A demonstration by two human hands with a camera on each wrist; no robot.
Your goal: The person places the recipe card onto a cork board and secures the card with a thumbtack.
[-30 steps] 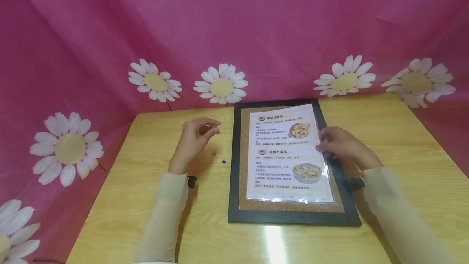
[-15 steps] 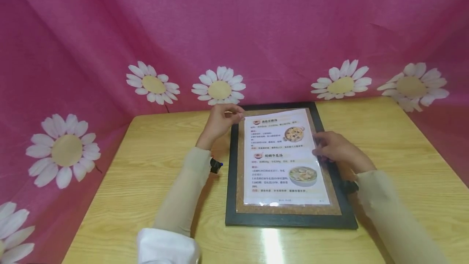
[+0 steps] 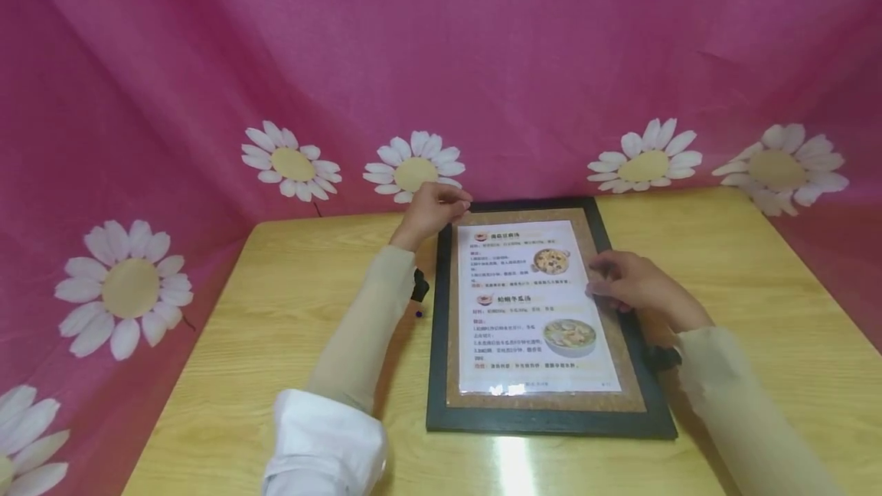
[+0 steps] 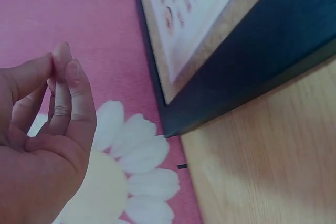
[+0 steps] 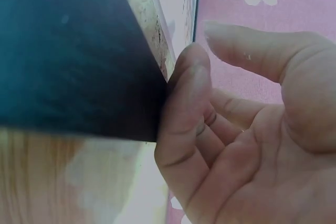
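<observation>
The left hand [image 3: 429, 214] hovers by the upper-left corner of the black frame [image 3: 551, 422], thumb and fingertip brought narrow to a pinch; can't tell if anything small sits between them. The right hand [image 3: 641, 285] is at the frame's right side, fingers loosely bent, thumb slightly apart, fingertips at the edge of the recipe sheet [image 3: 517, 305]. Sheet lies on the cork board [image 3: 551, 402] inside that frame, on the tabletop [image 3: 262, 312].

Risks, my guess: the sheet looks slick and I see no fastening, so a nudge from the right fingertips could skew it. Pushing on one side of the frame might slide the whole board. The small blue bead-like thing [image 3: 419, 314] sits beside the frame under the left wrist; a dragging sleeve could roll it away.

Versus a second ago: left hand is up from over the bare wood to the frame corner; sheet's raised top-right looks lowered, top edge straighter. Tiny amber speck isn't visible now, maybe behind the forearm.
</observation>
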